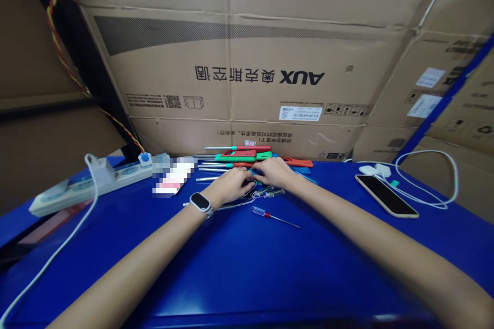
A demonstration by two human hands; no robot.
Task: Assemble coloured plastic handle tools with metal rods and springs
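While screwdrivers (235, 160) lie loose, both hands (252, 181) touch them.

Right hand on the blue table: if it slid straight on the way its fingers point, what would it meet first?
Probably the left hand; the right hand points leftward at it, over the red and green-handled screwdrivers.

Both forearms are bare with no sleeves in view, the left hand (231, 185) and right hand (276, 172) wear no gloves, and the left wrist carries a watch (200, 202) with a dark rectangular face on a pale band.
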